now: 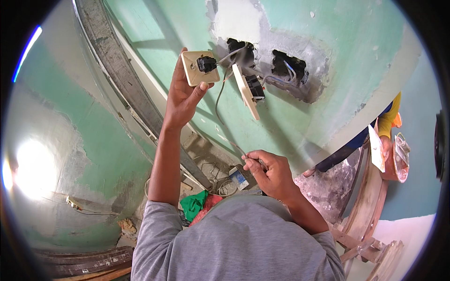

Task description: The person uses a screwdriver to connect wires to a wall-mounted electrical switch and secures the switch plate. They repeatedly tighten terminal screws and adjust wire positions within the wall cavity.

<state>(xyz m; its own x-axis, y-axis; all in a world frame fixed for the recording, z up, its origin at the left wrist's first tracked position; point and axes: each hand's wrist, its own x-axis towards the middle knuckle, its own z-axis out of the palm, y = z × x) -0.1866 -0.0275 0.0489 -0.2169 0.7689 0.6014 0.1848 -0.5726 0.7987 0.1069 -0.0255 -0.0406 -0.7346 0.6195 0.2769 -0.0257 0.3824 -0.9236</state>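
left hand point(181, 102) holds a cream plate point(193, 77); a blue box point(239, 179) bears blurred markings.

This is a room under renovation: the green wall point(356, 51) has patched plaster point(239, 21) and open holes point(280, 68) with wires point(291, 72).

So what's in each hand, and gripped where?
Left hand: the cream electrical faceplate, by its left and lower edges. Right hand: the grey cable, low on its visible length.
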